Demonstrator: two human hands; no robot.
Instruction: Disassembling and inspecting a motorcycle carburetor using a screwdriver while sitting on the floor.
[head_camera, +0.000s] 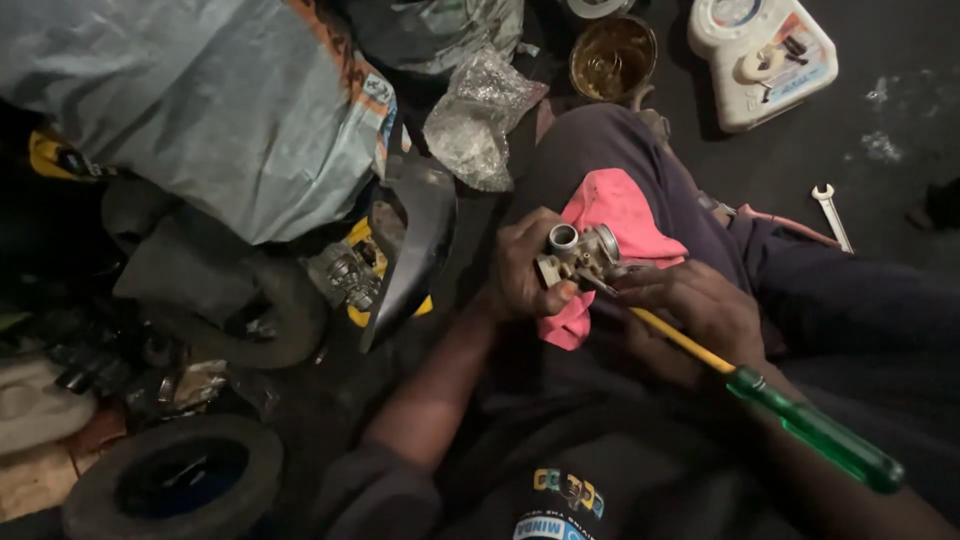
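On a dark, oil-stained workshop floor (890, 110), a seated person works over their lap. The left hand (525, 265) is wrapped firmly around a small silvery metal carburettor (578, 252), held just above a crumpled pink rag (612, 225) draped on the knee. The right hand (700, 305) is closed on the yellow shaft of a long screwdriver with a translucent green handle (820, 432), its tip touching the carburettor's near side. To the far right lie a white plastic oil bottle (765, 60) and a small silver spanner (832, 215); beside the bottle, a round tin of amber liquid (612, 58). A large grey plastic sack (200, 100) and crinkled clear bags (480, 120) crowd the far left, above a dark curved fairing panel (415, 245). A black rubber tyre (170, 480) sits near left.
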